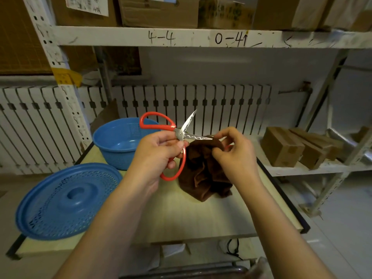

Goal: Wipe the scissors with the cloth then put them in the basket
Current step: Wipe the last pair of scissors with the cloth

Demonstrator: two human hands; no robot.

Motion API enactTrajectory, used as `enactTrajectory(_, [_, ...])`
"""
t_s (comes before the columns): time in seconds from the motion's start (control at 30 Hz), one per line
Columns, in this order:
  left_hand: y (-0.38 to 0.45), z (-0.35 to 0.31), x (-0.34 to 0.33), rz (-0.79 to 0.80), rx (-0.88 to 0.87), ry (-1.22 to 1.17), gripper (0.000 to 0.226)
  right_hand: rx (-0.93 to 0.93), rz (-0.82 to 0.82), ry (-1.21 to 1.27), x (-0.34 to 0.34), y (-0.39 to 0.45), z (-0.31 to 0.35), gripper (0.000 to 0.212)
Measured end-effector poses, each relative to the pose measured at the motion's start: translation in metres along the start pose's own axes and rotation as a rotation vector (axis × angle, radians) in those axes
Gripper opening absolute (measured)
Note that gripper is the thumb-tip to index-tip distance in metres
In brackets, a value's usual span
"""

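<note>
Left hand (159,148) grips the opened scissors (177,141) at the pivot; right hand (233,152) pinches the brown cloth (203,174) at the rightward-pointing lower blade.

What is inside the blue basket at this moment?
The basket shows only its bare blue inside. The left hand and scissors cover its right edge, so that part cannot be checked.

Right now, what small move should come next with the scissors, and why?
Probably draw the cloth along the lower blade. The left hand holds the scissors open, and the right hand pinches the cloth right at that blade's tip.
</note>
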State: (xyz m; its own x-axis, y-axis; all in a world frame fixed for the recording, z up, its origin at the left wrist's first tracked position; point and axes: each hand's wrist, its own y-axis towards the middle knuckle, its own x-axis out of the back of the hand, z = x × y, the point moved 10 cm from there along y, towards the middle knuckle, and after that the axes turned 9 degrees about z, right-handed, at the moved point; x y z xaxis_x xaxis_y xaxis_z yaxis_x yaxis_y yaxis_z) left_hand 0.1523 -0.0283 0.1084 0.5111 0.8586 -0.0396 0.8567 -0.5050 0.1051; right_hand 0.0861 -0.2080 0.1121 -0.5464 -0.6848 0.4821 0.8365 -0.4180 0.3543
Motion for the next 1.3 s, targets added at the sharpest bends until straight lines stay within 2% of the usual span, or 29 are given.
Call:
enactTrajectory(0.1, [-0.001, 0.001, 0.002, -0.001, 0.011, 0.008, 0.019, -0.014, -0.001, 0.070, -0.003, 0.001, -0.006, 0.027])
enactTrajectory(0.27, [-0.003, 0.004, 0.005, 0.003, 0.027, 0.014, 0.018, -0.064, 0.146, 0.240, -0.020, 0.003, -0.013, 0.032])
enactTrajectory(0.4, [-0.004, 0.003, 0.005, 0.009, 0.023, 0.003, 0.019, -0.095, 0.190, 0.285, -0.024, 0.004, -0.015, 0.022])
enactTrajectory(0.47, [-0.005, 0.002, 0.004, 0.013, 0.025, -0.012, 0.023, -0.125, 0.296, 0.380, -0.033, 0.003, -0.016, 0.024])
enactTrajectory(0.57, [-0.006, 0.001, 0.003, 0.020, 0.029, -0.021, 0.025, -0.132, 0.459, 0.446, -0.046, -0.002, -0.016, 0.041])
enactTrajectory(0.63, [-0.006, 0.001, 0.004, 0.021, 0.029, -0.020, 0.026, -0.124, 0.409, 0.423, -0.043, -0.001, -0.018, 0.041])
enactTrajectory(0.7, [-0.007, 0.001, 0.005, 0.016, 0.028, -0.014, 0.026, -0.120, 0.292, 0.441, -0.036, 0.001, -0.020, 0.028])
enactTrajectory(0.8, [-0.008, 0.001, 0.005, 0.018, 0.029, 0.002, 0.022, -0.088, 0.135, 0.235, -0.024, 0.005, -0.023, 0.012])
enactTrajectory(0.83, [-0.008, 0.002, 0.005, 0.022, 0.031, 0.008, 0.020, -0.083, 0.090, 0.167, -0.020, 0.005, -0.024, 0.012])
enactTrajectory(0.9, [-0.009, 0.003, 0.006, 0.028, 0.036, 0.028, 0.018, -0.090, 0.020, 0.184, -0.014, 0.004, -0.024, 0.017])
enactTrajectory(1.03, [-0.010, 0.002, 0.006, 0.066, 0.040, 0.105, 0.018, -0.074, 0.041, 0.333, -0.011, 0.005, -0.021, 0.016])
enactTrajectory(1.13, [-0.011, 0.001, 0.005, 0.085, 0.038, 0.141, 0.016, 0.006, 0.097, 0.200, -0.012, 0.006, -0.010, 0.016])
enactTrajectory(1.3, [-0.010, 0.001, 0.006, 0.055, 0.032, 0.186, 0.014, 0.121, 0.127, 0.013, -0.014, 0.002, 0.009, 0.032])
